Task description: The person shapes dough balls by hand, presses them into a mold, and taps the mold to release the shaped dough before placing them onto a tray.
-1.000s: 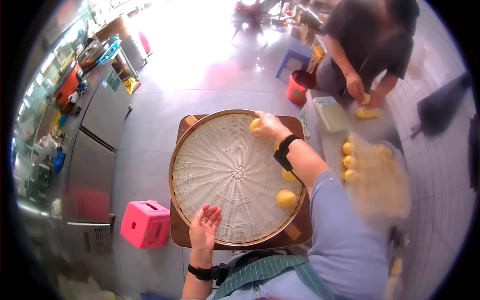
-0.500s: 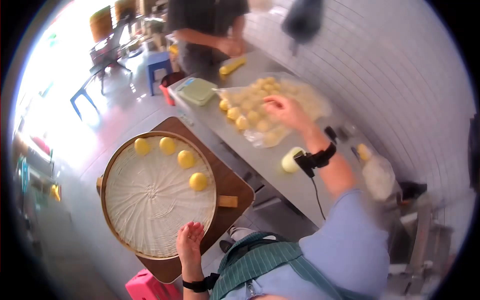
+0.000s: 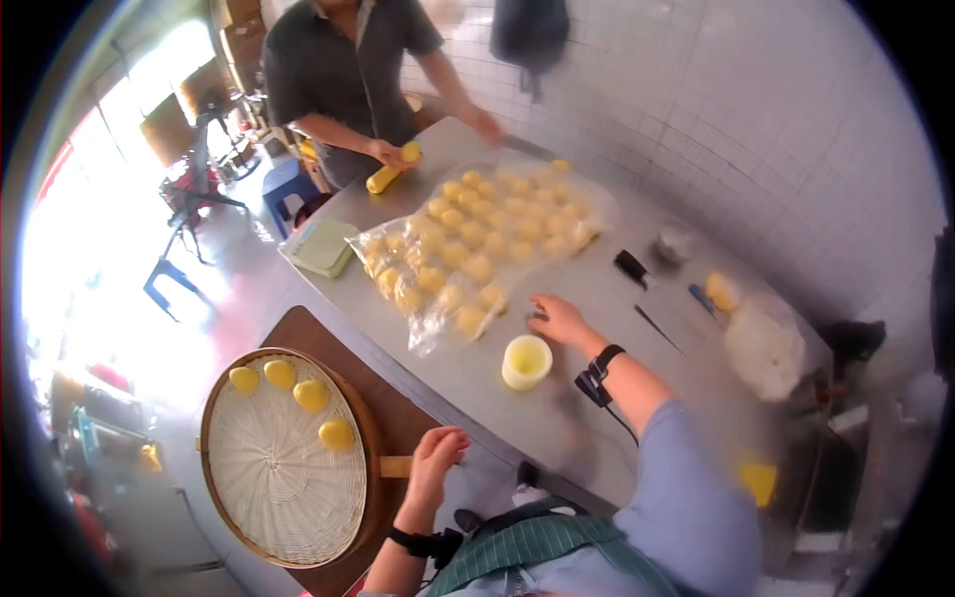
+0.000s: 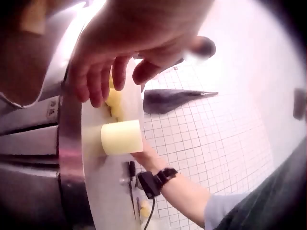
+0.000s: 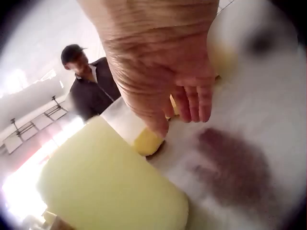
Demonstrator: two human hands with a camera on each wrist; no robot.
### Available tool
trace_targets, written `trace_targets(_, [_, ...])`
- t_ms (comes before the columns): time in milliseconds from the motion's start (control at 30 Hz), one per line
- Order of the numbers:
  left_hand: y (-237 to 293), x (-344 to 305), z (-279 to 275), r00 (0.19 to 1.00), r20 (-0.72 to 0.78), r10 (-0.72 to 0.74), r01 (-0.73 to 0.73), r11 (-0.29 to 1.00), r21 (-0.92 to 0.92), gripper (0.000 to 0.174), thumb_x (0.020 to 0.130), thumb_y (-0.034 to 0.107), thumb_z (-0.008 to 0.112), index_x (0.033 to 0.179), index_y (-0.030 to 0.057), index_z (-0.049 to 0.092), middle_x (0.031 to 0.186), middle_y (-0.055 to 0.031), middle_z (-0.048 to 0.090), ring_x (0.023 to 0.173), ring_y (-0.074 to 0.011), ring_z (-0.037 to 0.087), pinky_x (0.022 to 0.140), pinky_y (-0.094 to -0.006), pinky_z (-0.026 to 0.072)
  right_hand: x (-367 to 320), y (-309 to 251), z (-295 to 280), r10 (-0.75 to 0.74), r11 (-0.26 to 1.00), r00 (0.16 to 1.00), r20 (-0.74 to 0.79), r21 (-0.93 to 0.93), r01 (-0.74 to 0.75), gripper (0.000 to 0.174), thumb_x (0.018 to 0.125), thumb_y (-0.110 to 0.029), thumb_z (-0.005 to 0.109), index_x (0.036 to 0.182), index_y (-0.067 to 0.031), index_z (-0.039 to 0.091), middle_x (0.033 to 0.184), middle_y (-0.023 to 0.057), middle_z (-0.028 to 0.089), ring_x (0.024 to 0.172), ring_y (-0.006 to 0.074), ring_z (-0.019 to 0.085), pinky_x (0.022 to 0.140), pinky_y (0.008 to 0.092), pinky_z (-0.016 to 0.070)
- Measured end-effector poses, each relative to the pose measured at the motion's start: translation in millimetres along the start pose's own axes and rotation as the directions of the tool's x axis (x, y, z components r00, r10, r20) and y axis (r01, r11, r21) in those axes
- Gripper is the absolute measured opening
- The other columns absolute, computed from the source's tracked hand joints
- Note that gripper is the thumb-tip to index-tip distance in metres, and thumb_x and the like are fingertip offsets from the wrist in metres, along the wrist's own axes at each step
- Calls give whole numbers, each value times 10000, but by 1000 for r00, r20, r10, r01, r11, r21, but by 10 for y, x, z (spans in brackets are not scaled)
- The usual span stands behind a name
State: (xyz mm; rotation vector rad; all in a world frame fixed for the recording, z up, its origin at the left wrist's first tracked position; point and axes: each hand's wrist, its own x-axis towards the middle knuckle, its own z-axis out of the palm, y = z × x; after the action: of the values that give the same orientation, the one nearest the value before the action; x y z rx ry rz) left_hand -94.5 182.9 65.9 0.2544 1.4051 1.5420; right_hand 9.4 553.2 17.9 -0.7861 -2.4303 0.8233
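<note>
My right hand (image 3: 565, 320) hovers over the grey counter beside a pale yellow cup (image 3: 516, 381), with fingers loosely bent and nothing held. In the right wrist view its fingertips hang close to a yellow dough ball (image 5: 147, 142). Several such balls lie under a clear plastic sheet (image 3: 428, 333) just left of that hand. My left hand (image 3: 438, 460) hangs relaxed and empty between the counter and a round woven tray (image 3: 298, 497). Four-sided spacing aside, several yellow balls (image 3: 336, 434) sit along the tray's far right edge.
The tray stands on a brown board (image 3: 298, 333). A green scale (image 3: 320, 249), a dark-handled tool (image 3: 631, 267) and a plastic bag (image 3: 766, 343) lie on the counter (image 3: 587, 428). Across it, another person (image 3: 348, 80) handles a yellow dough roll (image 3: 383, 179).
My right hand left the tray, where it held a yellow ball, and went over to the counter, then down beside the cup. The view turned right; the left hand stayed empty.
</note>
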Motion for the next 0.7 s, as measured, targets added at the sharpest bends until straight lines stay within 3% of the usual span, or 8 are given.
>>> trace_targets(100, [-30, 289, 462, 992, 11, 122, -123, 982, 140, 328, 965, 203, 609, 1236, 26, 553, 1160, -93, 622, 1091, -164, 584, 907, -301, 484, 321, -389, -22, -108, 994, 981, 163, 9, 108, 422, 763, -263, 689, 1127, -57, 636, 1060, 217, 660, 958, 384, 626, 824, 453, 504])
trace_targets(333, [-215, 1009, 1001, 892, -101, 441, -362, 829, 426, 517, 975, 269, 602, 1398, 40, 411, 1341, -127, 528, 1195, -226, 528, 986, -350, 441, 544, -280, 436, -233, 964, 946, 226, -72, 254, 400, 762, -261, 715, 1093, -52, 631, 997, 215, 657, 946, 408, 607, 808, 497, 488])
trace_targets(500, [46, 1014, 1223, 949, 30, 313, -266, 747, 609, 591, 947, 331, 613, 1423, 63, 386, 1318, -198, 541, 1224, -278, 527, 992, -370, 433, 129, -130, 130, -356, 934, 911, 209, 40, 356, 415, 764, -240, 727, 1131, -76, 624, 1071, 192, 636, 977, 389, 603, 841, 475, 497])
trace_targets(567, [-101, 1116, 1168, 947, 42, 317, -276, 744, 609, 558, 950, 315, 601, 1412, 79, 397, 1274, -218, 558, 1154, -307, 567, 952, -392, 450, -170, 89, -24, -113, 992, 987, 115, 75, 105, 439, 751, -227, 743, 1150, -88, 624, 1073, 175, 629, 985, 381, 604, 876, 460, 499])
trace_targets(600, [-138, 1110, 1154, 927, 36, 372, -308, 705, 639, 566, 931, 307, 623, 1406, 81, 412, 1238, -223, 575, 1104, -341, 589, 921, -405, 469, -240, 84, -188, -82, 997, 990, 116, 3, 83, 470, 776, -216, 751, 1195, -65, 603, 1051, 154, 640, 982, 341, 622, 890, 414, 504])
trace_targets(633, [-207, 1111, 1130, 910, 48, 412, -338, 670, 661, 575, 913, 299, 645, 1399, 82, 426, 1201, -228, 592, 1054, -374, 611, 890, -418, 489, -300, 104, -310, -60, 976, 991, 123, 213, 33, 472, 803, -199, 745, 1222, -55, 584, 1037, 126, 640, 966, 288, 626, 872, 384, 509])
trace_targets(667, [-76, 983, 1172, 954, 31, 299, -240, 696, 677, 553, 918, 293, 642, 1388, 83, 441, 1192, -228, 598, 1022, -370, 625, 875, -411, 496, -393, 84, -435, -25, 912, 993, 114, 409, -24, 474, 831, -182, 738, 1249, -45, 564, 1023, 98, 640, 951, 235, 629, 853, 353, 514])
trace_targets(700, [-9, 913, 1190, 977, 53, 206, -192, 747, 636, 522, 931, 275, 627, 1380, 75, 452, 1222, -221, 592, 1071, -363, 609, 874, -408, 498, -517, -130, -693, 129, 803, 953, 275, 534, -263, 475, 846, -159, 734, 1267, -41, 547, 1039, 76, 637, 962, 185, 619, 853, 322, 511])
